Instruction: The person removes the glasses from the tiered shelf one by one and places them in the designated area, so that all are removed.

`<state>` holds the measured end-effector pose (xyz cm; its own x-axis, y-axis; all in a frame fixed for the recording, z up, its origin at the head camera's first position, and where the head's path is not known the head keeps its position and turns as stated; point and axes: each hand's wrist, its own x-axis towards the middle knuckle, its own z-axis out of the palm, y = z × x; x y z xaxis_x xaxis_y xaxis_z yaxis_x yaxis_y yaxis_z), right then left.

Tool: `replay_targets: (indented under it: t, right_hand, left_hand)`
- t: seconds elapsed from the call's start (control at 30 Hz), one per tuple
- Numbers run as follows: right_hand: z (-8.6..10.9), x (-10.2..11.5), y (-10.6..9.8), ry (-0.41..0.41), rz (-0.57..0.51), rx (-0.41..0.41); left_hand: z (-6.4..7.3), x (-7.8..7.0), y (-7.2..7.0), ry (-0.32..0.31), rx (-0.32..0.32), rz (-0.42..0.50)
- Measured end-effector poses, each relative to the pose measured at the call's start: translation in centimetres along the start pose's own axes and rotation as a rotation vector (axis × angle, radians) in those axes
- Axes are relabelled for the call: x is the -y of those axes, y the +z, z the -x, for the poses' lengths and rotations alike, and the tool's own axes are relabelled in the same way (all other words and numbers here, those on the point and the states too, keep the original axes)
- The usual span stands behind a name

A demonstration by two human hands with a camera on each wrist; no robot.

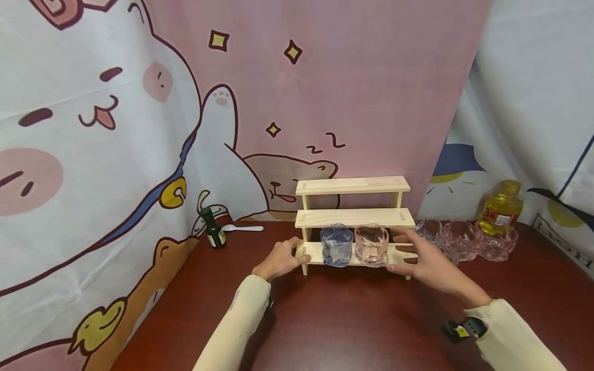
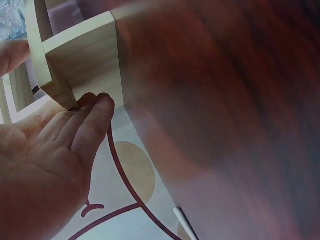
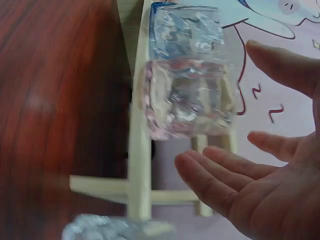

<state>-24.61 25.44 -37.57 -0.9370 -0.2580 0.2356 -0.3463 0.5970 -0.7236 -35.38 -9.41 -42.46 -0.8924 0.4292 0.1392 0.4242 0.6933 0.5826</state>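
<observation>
A three-step wooden rack (image 1: 355, 218) stands on the table. On its lowest step sit a blue glass (image 1: 336, 246) and a pink glass (image 1: 371, 246), side by side. My left hand (image 1: 284, 258) grips the left end of that step. Seen from the left wrist, its fingers (image 2: 90, 125) lie against the wooden end and the thumb is on the other side. My right hand (image 1: 429, 260) is spread over the right end of the step, just right of the pink glass. In the right wrist view, its fingers (image 3: 215, 185) are apart from the pink glass and hold nothing.
Several clear and pink glasses (image 1: 459, 239) stand right of the rack, with a bottle of yellow oil (image 1: 502, 203) behind them. At the back left are a small dark bottle (image 1: 213, 229) and a white spoon (image 1: 243, 228). A printed cloth (image 1: 362, 103) hangs behind the table.
</observation>
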Motion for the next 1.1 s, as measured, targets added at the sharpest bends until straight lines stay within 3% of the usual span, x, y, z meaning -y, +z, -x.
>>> replay_targets:
  t: [0.47,0.83,1.1]
  right_hand:
    - [-3.8,-0.5,3.4,0.099,-0.016,-0.078]
    - [-4.7,-1.3,4.8,0.076,-0.041,-0.186]
    - [-4.9,-1.3,5.1,0.075,-0.058,-0.207]
  left_hand:
    - [0.0,0.3,0.2,-0.013,-0.014,0.012]
    - [0.0,0.4,0.4,-0.028,-0.014,0.014]
    - [0.1,0.4,0.4,-0.016,-0.017,0.027]
